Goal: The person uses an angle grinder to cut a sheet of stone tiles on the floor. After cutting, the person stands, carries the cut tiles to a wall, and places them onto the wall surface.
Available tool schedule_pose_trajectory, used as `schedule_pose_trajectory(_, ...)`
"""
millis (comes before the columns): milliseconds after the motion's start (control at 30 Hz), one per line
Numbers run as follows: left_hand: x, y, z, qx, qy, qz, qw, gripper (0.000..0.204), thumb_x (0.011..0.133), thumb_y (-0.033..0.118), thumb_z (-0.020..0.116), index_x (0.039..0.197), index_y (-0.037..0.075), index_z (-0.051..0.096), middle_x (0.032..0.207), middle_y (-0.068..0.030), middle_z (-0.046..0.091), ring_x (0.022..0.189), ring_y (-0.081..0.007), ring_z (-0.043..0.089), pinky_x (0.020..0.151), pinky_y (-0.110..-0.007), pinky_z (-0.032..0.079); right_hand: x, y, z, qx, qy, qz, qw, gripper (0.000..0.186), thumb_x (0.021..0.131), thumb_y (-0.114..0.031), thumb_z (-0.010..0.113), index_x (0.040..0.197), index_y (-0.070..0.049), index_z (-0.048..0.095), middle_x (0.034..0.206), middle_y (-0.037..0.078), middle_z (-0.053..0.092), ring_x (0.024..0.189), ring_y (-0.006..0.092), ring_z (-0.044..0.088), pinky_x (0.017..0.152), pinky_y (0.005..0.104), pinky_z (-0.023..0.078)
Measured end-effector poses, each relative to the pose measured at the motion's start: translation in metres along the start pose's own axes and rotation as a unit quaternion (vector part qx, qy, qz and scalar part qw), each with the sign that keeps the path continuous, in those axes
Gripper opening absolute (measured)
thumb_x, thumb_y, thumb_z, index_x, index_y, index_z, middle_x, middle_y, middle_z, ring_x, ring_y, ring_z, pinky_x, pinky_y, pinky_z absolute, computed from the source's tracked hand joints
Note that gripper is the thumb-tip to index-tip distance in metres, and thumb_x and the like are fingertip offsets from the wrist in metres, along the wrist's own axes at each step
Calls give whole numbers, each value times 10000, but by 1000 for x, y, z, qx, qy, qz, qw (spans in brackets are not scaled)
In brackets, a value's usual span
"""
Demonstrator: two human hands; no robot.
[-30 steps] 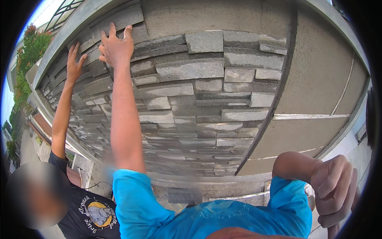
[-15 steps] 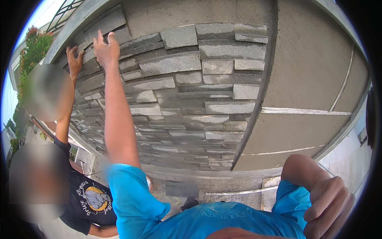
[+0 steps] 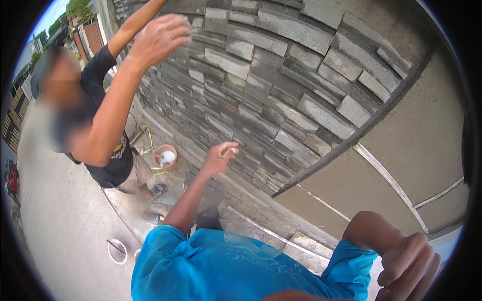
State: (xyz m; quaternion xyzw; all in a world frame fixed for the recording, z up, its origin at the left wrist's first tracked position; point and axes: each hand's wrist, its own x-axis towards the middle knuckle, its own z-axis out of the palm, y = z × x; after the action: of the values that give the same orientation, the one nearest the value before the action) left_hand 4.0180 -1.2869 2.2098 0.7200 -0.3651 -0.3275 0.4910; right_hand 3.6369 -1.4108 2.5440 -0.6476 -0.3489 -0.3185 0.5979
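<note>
My left hand [image 3: 220,158] is held low in front of the stone-clad wall [image 3: 261,85], its fingers bent but apart and nothing in it. Whether a fingertip touches the wall, I cannot tell. Rows of rough grey stone strips cover that wall, some standing out further than others. At the lower right, my right hand [image 3: 411,266] is curled into a loose fist close to my body; the inside of its grip is hidden. A co-worker's hand [image 3: 163,40] is raised near the upper left of the stonework, and the other arm reaches out of view at the top.
To the right lies a plain grey plastered panel [image 3: 371,185] crossed by pale strips. A reddish bucket [image 3: 165,156] with white contents stands by the wall's foot. On the concrete ground [image 3: 65,200] sits a white pail [image 3: 117,251]. The co-worker [image 3: 108,170] stands at the left.
My left hand has come down from the upper stones to lower on the wall. The view has turned and tilted, showing more ground. My right hand stays curled at the lower right.
</note>
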Motion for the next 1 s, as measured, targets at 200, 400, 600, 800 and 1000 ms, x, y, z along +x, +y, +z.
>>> schedule_pose_trajectory(200, -339, -360, -127, 131, 132, -295, 937, 316, 909, 137, 569, 1151, 75, 763, 832, -69, 743, 712, -152, 679, 689, -312, 536, -64, 165, 113, 170, -138, 95, 971, 540, 993, -577, 554, 637, -171, 547, 564, -70, 378, 519, 112, 329, 706, 315, 293)
schedule_pose_trajectory(400, -690, -457, -90, -16, 448, -582, 679, 312, 909, 107, 641, 1197, 68, 752, 777, -49, 688, 671, -122, 623, 595, -284, 506, -49, 268, 210, 219, -252, 159, 929, 401, 869, -505, 631, 671, -165, 551, 607, -69, 447, 578, 96, 429, 1092, 390, 314)
schedule_pose_trajectory(600, -752, -457, -108, -27, 496, -600, 627, 354, 873, 81, 680, 1223, 78, 739, 769, -50, 702, 621, -120, 605, 645, -295, 512, -50, 387, 252, 175, -263, 120, 941, 311, 878, -513, 646, 820, -211, 598, 708, -88, 518, 648, 17, 485, 804, 323, 334)
schedule_pose_trajectory(800, -698, -477, -186, 10, 465, -611, 640, 364, 927, 81, 650, 1287, 68, 699, 786, -49, 712, 734, -141, 729, 714, -288, 521, -140, 614, 298, 200, -13, 193, 961, 283, 999, -297, 686, 1121, -73, 565, 723, -25, 512, 582, 104, 443, 557, 301, 327)
schedule_pose_trajectory(1000, -643, -550, -293, 118, 344, -600, 713, 398, 921, 87, 655, 1317, 53, 677, 863, -102, 765, 748, -161, 742, 712, -297, 548, -316, 807, 407, 12, 166, 562, 810, 84, 975, -88, 711, 1031, -71, 650, 748, -69, 573, 615, 0, 439, 549, 204, 328)
